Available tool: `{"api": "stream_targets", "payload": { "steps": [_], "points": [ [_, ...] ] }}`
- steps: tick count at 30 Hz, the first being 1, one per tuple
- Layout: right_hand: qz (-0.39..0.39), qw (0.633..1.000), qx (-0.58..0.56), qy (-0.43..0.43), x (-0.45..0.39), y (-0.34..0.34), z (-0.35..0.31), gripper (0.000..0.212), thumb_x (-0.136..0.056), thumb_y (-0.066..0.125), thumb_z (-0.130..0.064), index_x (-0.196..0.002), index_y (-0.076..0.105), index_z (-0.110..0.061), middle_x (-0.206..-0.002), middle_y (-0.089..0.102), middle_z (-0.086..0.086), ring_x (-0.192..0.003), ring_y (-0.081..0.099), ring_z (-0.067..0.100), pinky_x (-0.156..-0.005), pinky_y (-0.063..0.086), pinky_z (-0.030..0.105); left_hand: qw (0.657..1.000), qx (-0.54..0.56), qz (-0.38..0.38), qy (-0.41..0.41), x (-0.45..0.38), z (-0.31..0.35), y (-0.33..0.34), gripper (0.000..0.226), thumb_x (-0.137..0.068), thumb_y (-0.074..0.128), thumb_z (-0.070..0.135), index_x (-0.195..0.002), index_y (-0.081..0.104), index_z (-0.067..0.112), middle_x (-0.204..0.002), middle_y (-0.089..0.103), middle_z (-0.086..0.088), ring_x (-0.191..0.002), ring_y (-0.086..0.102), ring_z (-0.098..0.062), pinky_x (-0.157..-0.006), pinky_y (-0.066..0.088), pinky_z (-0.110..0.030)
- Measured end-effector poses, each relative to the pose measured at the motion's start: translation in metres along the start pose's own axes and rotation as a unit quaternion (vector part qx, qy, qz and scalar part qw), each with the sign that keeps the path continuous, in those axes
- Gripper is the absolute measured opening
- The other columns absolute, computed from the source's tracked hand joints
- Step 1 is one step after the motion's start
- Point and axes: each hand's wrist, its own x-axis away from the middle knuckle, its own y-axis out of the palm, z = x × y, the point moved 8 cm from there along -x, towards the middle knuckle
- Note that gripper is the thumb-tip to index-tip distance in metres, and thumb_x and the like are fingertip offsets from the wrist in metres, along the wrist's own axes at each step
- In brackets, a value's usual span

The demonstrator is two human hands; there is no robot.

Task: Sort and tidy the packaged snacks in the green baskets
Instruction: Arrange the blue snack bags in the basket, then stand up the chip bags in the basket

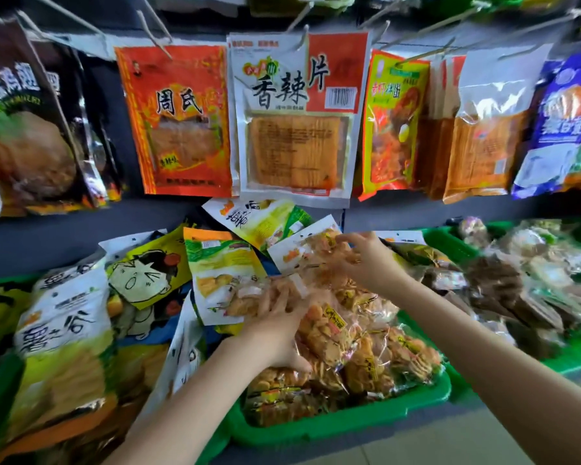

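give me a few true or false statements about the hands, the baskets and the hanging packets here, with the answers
1. Both hands are on clear packets of orange snacks in the middle green basket. True: the left hand and the right hand both have fingers on them.
2. The baskets are red. False: they are green.
3. Packets hang from hooks above the baskets. True: for example the red packet and the white and red packet.
4. The right hand is pulling a packet off a hook. False: it is low, at a clear packet over the basket.
5. The basket on the right holds darker, brownish packets. True.
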Motion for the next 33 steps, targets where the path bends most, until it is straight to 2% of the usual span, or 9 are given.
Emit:
{"api": "stream_targets", "payload": {
  "steps": [3,6,13,16,19,24,26,30,33],
  "points": [
    [-0.036,0.993,0.106,-0.026,-0.004,0.024,-0.02,0.06,-0.088,0.059,-0.036,-0.142,0.034,-0.029,-0.146,0.028,0.007,-0.131,0.032,0.031,-0.107,0.031,0.04,0.998,-0.002,0.064,0.03,0.009,-0.003,-0.028,0.084,-0.084,0.063,0.044,-0.149,0.011,0.033,-0.158,0.007,-0.003,-0.145,0.008,-0.027,-0.116,0.018,-0.047],
    [0.006,0.99,0.124,-0.068,-0.004,0.023,-0.051,0.049,-0.091,0.056,-0.03,-0.137,0.043,-0.024,-0.147,0.029,0.008,-0.133,0.028,0.032,-0.108,0.026,0.042,0.991,0.004,0.131,0.031,0.029,-0.029,-0.065,0.064,-0.087,0.058,0.044,-0.142,0.034,0.022,-0.143,0.041,-0.003,-0.13,0.039,-0.022,-0.103,0.035,-0.033],
    [-0.127,0.954,0.131,-0.237,0.022,0.092,-0.135,0.033,-0.089,0.06,-0.029,-0.119,0.058,-0.017,-0.134,0.038,0.007,-0.127,0.034,0.029,-0.107,0.028,0.039,0.994,-0.03,0.018,-0.099,0.074,-0.144,-0.049,0.088,-0.083,0.06,0.052,-0.148,0.012,0.019,-0.155,0.016,-0.006,-0.141,0.02,-0.026,-0.109,0.031,-0.04],
    [-0.206,0.939,0.131,-0.241,0.03,0.122,-0.161,0.054,-0.083,0.065,-0.039,-0.131,0.047,-0.022,-0.141,0.032,0.004,-0.134,0.028,0.025,-0.11,0.027,0.04,0.996,0.028,0.014,-0.088,0.085,-0.166,-0.044,0.076,-0.083,0.065,0.043,-0.142,0.028,0.013,-0.144,0.035,-0.005,-0.124,0.042,-0.022,-0.087,0.039,-0.027],
    [-0.293,0.906,0.193,-0.238,0.043,0.154,-0.18,0.085,-0.078,0.066,-0.052,-0.146,0.022,-0.027,-0.151,0.019,-0.003,-0.141,0.017,0.02,-0.112,0.019,0.034,0.977,0.16,0.119,-0.082,0.101,-0.189,-0.058,0.058,-0.084,0.067,0.026,-0.134,0.039,0.017,-0.133,0.042,0.002,-0.102,0.049,-0.017,-0.076,0.041,-0.025],
    [-0.37,0.904,-0.155,-0.147,0.045,0.184,-0.209,0.08,-0.079,0.072,-0.019,-0.142,0.024,-0.024,-0.146,0.036,0.001,-0.128,0.043,0.015,-0.099,0.037,0.022,0.877,0.353,0.315,-0.085,0.148,-0.24,-0.105,0.059,-0.086,0.064,0.015,-0.139,0.037,0.022,-0.143,0.037,-0.004,-0.122,0.043,-0.017,-0.07,0.045,-0.023],
    [-0.346,0.893,-0.253,-0.137,0.036,0.189,-0.217,0.078,-0.075,0.074,-0.011,-0.135,0.028,-0.03,-0.143,0.038,0.004,-0.125,0.045,0.016,-0.102,0.039,0.028,0.875,0.345,0.334,-0.056,0.162,-0.244,-0.114,0.059,-0.088,0.063,0.016,-0.139,0.037,0.024,-0.143,0.036,0.0,-0.13,0.036,-0.014,-0.081,0.04,-0.021],
    [-0.357,0.867,-0.293,-0.186,0.028,0.199,-0.239,0.09,-0.061,0.085,-0.033,-0.136,0.035,-0.032,-0.142,0.043,-0.007,-0.134,0.038,0.011,-0.109,0.035,0.037,0.923,0.191,0.333,0.013,0.185,-0.233,-0.135,0.062,-0.091,0.058,0.02,-0.143,0.027,0.033,-0.148,0.031,0.011,-0.137,0.026,-0.008,-0.091,0.025,-0.013],
    [-0.282,0.885,-0.325,-0.179,0.02,0.189,-0.252,0.064,-0.059,0.087,-0.028,-0.115,0.056,-0.022,-0.121,0.062,0.004,-0.114,0.058,0.019,-0.098,0.047,0.045,0.917,0.151,0.366,0.043,0.2,-0.233,-0.147,0.056,-0.094,0.052,0.016,-0.142,0.029,0.035,-0.147,0.033,0.014,-0.132,0.034,-0.008,-0.094,0.029,-0.017]
  ]
}}
